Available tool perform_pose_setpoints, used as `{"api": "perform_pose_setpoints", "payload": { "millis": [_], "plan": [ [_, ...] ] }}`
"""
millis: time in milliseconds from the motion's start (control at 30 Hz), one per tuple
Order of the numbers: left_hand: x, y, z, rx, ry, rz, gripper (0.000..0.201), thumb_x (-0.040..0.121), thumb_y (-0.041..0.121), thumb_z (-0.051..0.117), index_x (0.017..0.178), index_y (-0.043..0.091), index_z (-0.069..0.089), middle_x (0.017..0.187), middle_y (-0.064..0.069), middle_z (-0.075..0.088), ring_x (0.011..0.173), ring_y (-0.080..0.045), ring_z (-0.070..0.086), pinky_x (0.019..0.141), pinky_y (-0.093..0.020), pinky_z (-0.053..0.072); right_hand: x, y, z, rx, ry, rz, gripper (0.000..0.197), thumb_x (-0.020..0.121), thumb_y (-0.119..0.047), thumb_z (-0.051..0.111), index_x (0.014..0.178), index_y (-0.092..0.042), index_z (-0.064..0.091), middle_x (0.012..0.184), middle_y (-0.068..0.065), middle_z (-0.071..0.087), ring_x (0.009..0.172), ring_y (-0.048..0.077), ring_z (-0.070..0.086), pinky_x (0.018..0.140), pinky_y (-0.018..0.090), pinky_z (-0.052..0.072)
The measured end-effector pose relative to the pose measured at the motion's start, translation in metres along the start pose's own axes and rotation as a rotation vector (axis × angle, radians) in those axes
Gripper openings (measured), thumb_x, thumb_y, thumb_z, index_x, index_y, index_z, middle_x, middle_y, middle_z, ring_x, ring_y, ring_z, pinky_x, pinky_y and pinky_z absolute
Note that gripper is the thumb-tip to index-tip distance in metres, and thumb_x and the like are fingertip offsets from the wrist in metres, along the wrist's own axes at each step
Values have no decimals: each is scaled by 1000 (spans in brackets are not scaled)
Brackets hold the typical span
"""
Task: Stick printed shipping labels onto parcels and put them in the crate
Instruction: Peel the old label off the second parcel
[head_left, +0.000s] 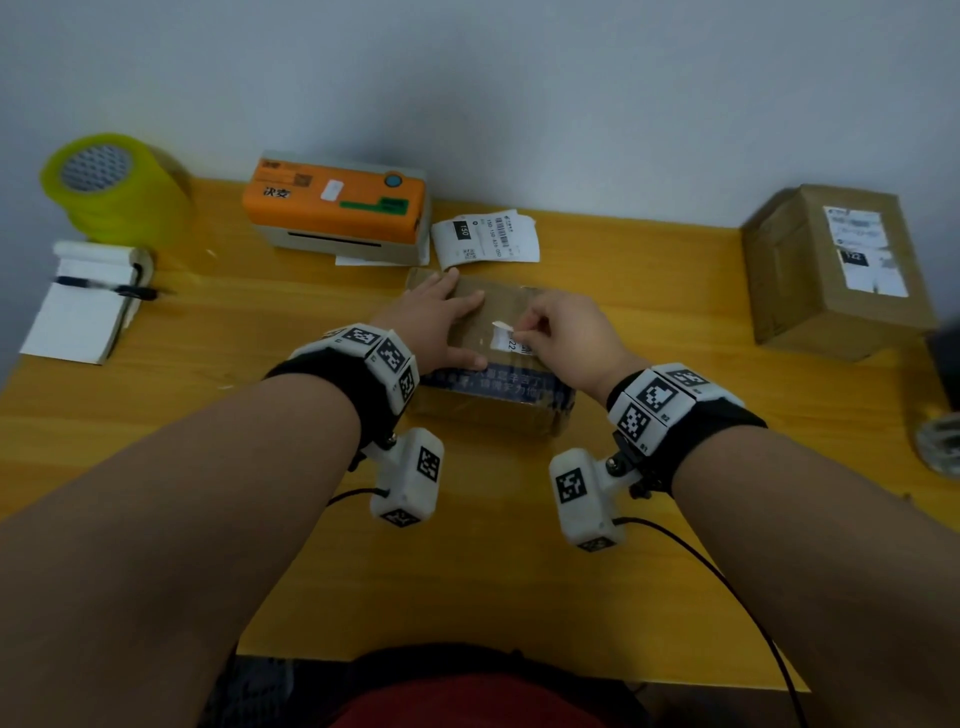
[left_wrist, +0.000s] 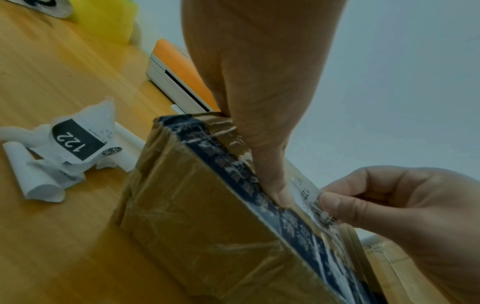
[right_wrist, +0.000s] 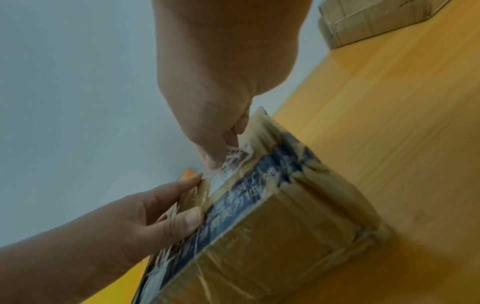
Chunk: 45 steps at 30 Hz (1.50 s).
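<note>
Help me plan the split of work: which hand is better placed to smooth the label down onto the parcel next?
Left. The left hand already lies flat with straight fingers on the parcel top, beside the label. The right hand is busy pinching the label's edge, so it probably should keep holding.

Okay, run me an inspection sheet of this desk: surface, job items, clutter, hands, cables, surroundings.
Surface: yellow wooden desk.
Job's things: taped parcel at centre with a white label partly on its top; second parcel, already labelled, far right; orange label printer at the back; loose printed labels beside it. No crate seen.
Clutter: yellow tape rolls, notepad with pen.
Hands: left hand rests flat on the parcel top; right hand pinches the label.
Cables: black cable from the right wrist camera.
Surroundings: plain grey wall.
</note>
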<state>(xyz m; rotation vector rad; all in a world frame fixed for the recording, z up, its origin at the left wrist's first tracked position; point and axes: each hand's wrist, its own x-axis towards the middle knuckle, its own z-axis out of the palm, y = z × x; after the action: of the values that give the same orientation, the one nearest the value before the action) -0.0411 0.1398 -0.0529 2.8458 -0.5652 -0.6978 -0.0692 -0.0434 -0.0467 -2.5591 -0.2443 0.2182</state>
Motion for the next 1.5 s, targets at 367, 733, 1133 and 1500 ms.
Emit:
{"api": "perform_pose_setpoints", "payload": {
  "millis": [367,733,1133,1500],
  "plan": [
    [0,0,-1,1,-3,-5,91,78,59,60,149,32,12,159,-3,-5,146,-22,-2,118,-43,9,-6,14,-3,120,-50,-106,1,78,-9,73,78,-10,73,88,-1,57,82,13,53,75,24,44],
    [0,1,0,-27,3,-4,91,78,58,61,149,31,13,159,-4,-6,146,-23,-2,119,-44,8,0,5,4,-87,-44,12,66,86,-28,65,143,-29,30,100,1,59,89,19,56,75,35,47],
    [2,-1,1,-32,8,3,91,77,58,62,149,30,15,159,-5,-4,146,-24,-1,119,-45,8,6,7,-12,-107,-8,-187,7,81,-24,71,83,-17,72,119,3,46,111,19,40,97,38,38],
    [1,0,-1,-30,-6,-4,91,78,57,62,149,31,13,159,-4,-5,146,-23,-1,119,-44,9,0,21,-15,144,-78,-97,5,79,-16,74,76,-19,71,119,-3,35,109,13,38,89,25,41]
  ]
}}
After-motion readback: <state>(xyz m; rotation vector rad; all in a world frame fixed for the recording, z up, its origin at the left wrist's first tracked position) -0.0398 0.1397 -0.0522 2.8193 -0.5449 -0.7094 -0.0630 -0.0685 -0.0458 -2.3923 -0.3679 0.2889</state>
